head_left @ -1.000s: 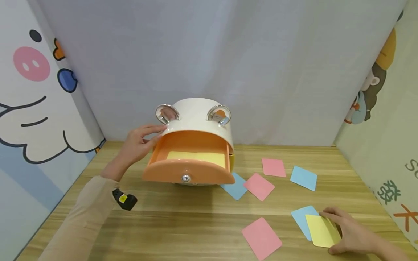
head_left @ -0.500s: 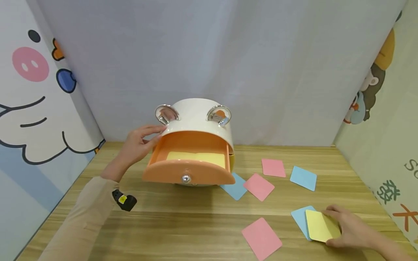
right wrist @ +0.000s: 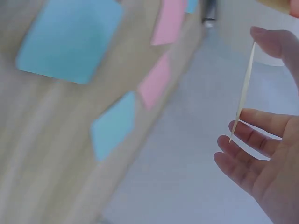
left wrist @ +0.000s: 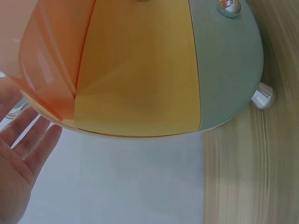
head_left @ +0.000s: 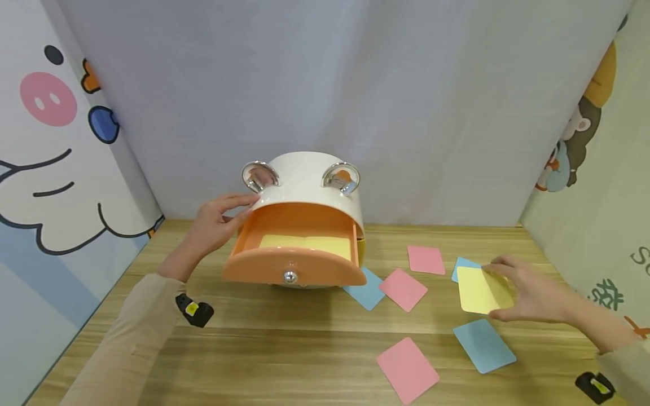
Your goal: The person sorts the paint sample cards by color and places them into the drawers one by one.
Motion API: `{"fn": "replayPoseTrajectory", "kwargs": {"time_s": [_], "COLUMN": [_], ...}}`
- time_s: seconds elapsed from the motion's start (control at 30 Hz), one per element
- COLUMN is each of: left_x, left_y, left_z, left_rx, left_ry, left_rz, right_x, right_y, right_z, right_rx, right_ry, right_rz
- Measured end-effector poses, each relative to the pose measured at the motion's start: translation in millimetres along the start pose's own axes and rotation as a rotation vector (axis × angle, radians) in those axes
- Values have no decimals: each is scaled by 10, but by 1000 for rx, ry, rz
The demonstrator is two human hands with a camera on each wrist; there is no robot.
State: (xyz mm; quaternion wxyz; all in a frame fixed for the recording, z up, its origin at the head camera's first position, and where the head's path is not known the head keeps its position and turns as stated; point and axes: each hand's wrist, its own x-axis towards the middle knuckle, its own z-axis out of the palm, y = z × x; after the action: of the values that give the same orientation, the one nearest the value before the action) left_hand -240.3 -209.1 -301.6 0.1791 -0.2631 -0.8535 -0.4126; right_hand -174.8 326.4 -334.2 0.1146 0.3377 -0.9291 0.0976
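My right hand (head_left: 533, 293) pinches a square yellow card (head_left: 484, 293) by its edges, thumb opposite fingers, above the table. Seen edge-on in the right wrist view, the card (right wrist: 244, 91) looks thin. My left hand (head_left: 215, 226) touches the upper left side of a rounded desktop drawer box (head_left: 304, 176) with a white shell and two shiny ears. Its fingers (left wrist: 42, 147) are extended along the rim. The orange top drawer (head_left: 264, 269) is pulled out, and yellow cards (head_left: 325, 245) lie inside. Below it, the yellow drawer (left wrist: 135, 70) and green drawer (left wrist: 226, 65) are closed.
Several pink and blue cards lie right of the box on the wooden table (head_left: 228, 349), including a blue card (head_left: 484, 345) and a pink card (head_left: 408, 370) near the front. Behind stands a pale curtain (head_left: 431, 113). Printed panels flank both sides.
My right hand has lifted the yellow card off the blue card at front right and moved it away from me, over the farther blue card. My left hand and the drawer have stayed put.
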Motion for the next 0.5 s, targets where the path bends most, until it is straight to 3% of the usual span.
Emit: {"fn": "replayPoseTrajectory", "kwargs": {"time_s": [0.17, 0.3, 0.5], "left_x": [0, 0, 1], "left_y": [14, 20, 4], "left_z": [-6, -10, -4], "left_rx": [0, 8, 17], "left_ry": [-2, -6, -8], "left_rz": [-8, -14, -20], "right_x": [403, 697, 1073], "right_y": [-106, -221, -486], "right_z": [-282, -452, -575], "right_rx": [-40, -31, 3], "right_ry": [58, 57, -42], "right_rz": [-84, -108, -79]}}
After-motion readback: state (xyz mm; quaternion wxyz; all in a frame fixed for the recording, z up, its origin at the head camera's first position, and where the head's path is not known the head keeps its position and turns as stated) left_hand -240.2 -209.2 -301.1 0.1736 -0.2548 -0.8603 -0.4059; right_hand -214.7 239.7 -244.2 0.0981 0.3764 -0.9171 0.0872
